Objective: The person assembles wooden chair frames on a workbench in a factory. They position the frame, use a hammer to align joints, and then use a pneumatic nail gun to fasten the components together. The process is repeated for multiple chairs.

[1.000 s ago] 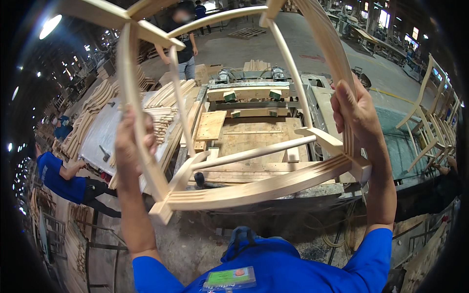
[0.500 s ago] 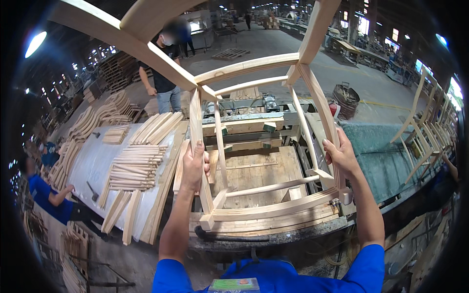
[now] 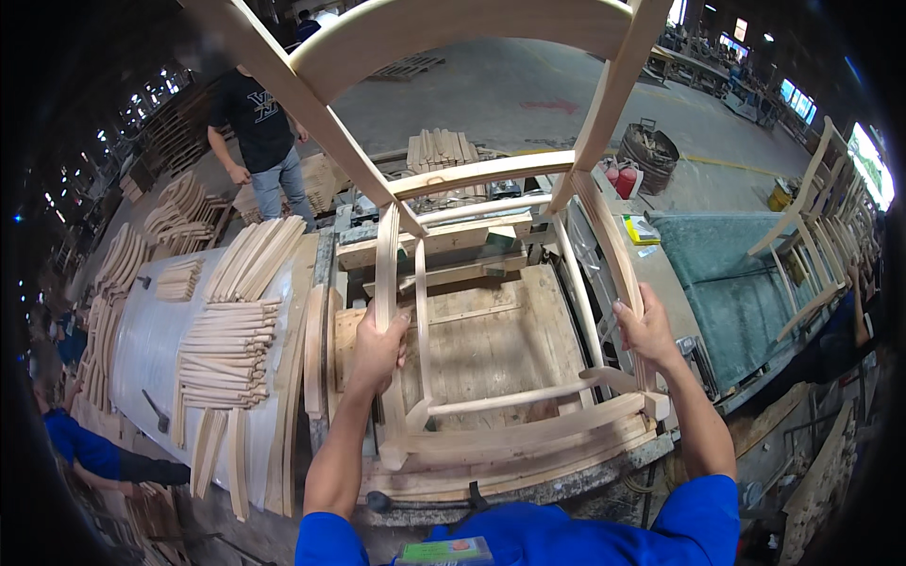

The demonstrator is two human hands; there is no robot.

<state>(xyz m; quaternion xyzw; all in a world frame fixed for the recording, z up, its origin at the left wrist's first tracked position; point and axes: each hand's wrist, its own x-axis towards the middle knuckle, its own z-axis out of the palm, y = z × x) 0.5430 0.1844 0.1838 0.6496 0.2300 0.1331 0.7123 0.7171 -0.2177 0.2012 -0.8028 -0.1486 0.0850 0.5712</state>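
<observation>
Lowered since 0.5 s ago: the wooden chair frame (image 3: 491,311) sits further down w/ its bottom rails now close over the press surface (image 3: 491,340), and both hands have slid lower on its uprights; a sec ago it was up overhead. Left hand (image 3: 376,351) has fingers clamped round the left upright, approx mid-height, thumb side toward the person. Right hand (image 3: 649,332) has fingers wrapped on the right curved leg, just above the lower side rail. Frame is tilted, its curved back rail at top of view, far from both hands; low cross rails lie between & below the two grips, just over the curved wooden base pieces (image 3: 528,457) at the near edge. Left of the left fingers, well apart: stacked wood slats (image 3: 226,349) on a plastic-covered bench (image 3: 151,330). Beyond, a person in a dark tee (image 3: 255,123) stands by more slats. Right of the right fingers: green mat (image 3: 727,283), finished chair frames (image 3: 821,226) past it
</observation>
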